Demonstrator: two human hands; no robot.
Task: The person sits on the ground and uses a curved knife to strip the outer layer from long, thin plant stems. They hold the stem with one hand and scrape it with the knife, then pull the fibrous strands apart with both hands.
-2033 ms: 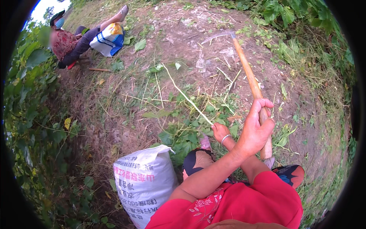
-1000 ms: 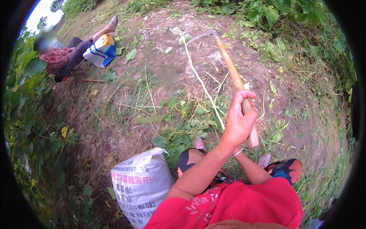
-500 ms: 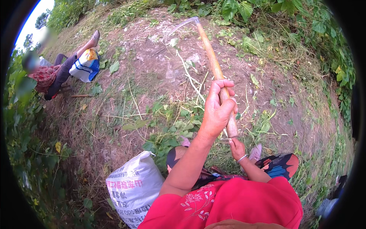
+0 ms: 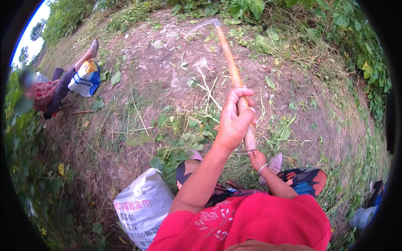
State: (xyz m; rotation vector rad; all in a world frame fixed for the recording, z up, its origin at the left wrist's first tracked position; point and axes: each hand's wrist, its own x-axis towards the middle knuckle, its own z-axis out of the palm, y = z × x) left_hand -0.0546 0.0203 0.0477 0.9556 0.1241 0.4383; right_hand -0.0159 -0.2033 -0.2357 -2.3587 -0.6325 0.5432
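My left hand (image 4: 235,119) is wrapped round the long wooden handle of a sickle (image 4: 228,54), thumb pressed along it. The sickle points away from me, its thin curved blade (image 4: 204,25) at the far end bending to the left over the bare soil. At the near butt of the handle is my right hand (image 4: 256,160), closed, with a light band (image 4: 262,168) round the wrist. Its fingertips meet the butt; whether they grip the handle or some small thing there is hidden. Cut stalks (image 4: 209,90) and green leaves lie on the ground below the handle.
A full white woven sack (image 4: 142,207) stands by my left side. Far left, a person (image 4: 54,90) sits on the ground beside a blue, white and yellow bag (image 4: 86,79); a stick (image 4: 83,112) lies nearby. Leafy plants (image 4: 356,37) border the right, more the left.
The view has turned slightly, so the ground, sack and seated person sit further left. Both hands keep their places at the sickle's handle, with only a small shift.
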